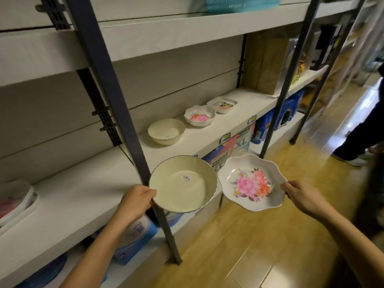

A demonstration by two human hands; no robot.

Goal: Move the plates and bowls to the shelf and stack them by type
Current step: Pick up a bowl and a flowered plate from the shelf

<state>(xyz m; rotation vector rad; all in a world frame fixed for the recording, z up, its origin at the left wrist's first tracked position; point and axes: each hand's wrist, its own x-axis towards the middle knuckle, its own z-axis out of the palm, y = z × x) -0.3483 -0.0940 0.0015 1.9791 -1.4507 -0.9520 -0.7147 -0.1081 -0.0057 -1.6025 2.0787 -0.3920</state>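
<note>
the left hand (137, 201) grips the near rim of a plain cream bowl (182, 187), thumb over the edge and fingers curled beneath. a price sticker shows on the bowl's floor. the right hand (301, 197) pinches the right rim of a scalloped floral dish (252, 182) in the same way. both pieces hang side by side in the air, nearly touching, just in front of the shelf (245, 98) and a little below its board.

the move turns on where the matching piles sit. on the shelf three lots stand in a row that runs away and to the right: a stack of cream bowls (166, 132) nearest, then a stack of floral dishes (200, 117), then a square dish (222, 104) furthest off. the cream stack lies almost straight ahead of the held cream bowl, so the left hand is the nearer one and needs only a forward and upward reach. the floral stack lies ahead and to the left of the right hand's dish, so that reach would have to slant across toward the left arm's path.

a dark upright post (116, 100) stands right at the left edge of the held cream bowl. the bowl probably has to pass to the right of it. all the pieces are round, so no turning looks needed, only levelling before nesting. setting the cream bowl down first would likely leave room for the right arm.
</note>
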